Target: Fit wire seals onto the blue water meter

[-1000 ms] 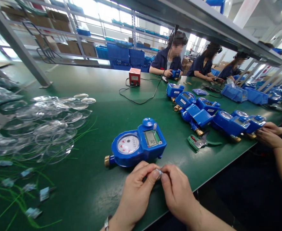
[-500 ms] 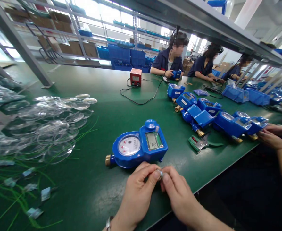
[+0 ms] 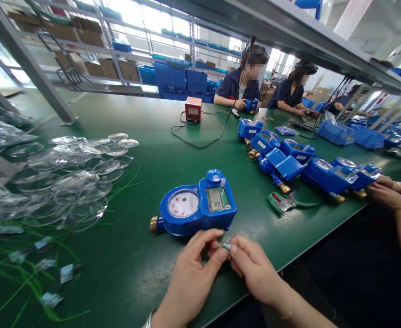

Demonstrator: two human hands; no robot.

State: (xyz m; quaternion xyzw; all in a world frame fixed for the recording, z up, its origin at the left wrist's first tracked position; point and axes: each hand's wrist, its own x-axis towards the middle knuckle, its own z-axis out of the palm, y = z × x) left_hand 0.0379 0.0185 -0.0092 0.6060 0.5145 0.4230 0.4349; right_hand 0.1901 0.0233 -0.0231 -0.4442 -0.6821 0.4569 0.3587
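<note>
Both hands meet over the bench's front edge around a small pale blue-grey piece (image 3: pixel 225 246), too small to name exactly. My right hand (image 3: pixel 253 266) pinches its right end between thumb and fingertips. At its left end, the thumb and curled fingers of my left hand (image 3: pixel 193 275) hold it, the index finger lifted a little off. Just beyond the fingers lies a blue water meter (image 3: pixel 197 205) with a round dial, a small digital display, an open round lid and a brass threaded end pointing left.
At left are clear plastic discs (image 3: pixel 74 182) and green wires with pale blue tags (image 3: pixel 66 273). To the right lie green-handled cutters (image 3: pixel 285 202) and several more blue meters (image 3: pixel 265 142). A red box (image 3: pixel 193 109) with a cable stands behind. Co-workers sit across; another person's hands (image 3: pixel 388 193) are at right.
My left index finger has lifted and opened away from the thumb, so more of the small piece shows. The piece has shifted slightly left. The meter has barely moved.
</note>
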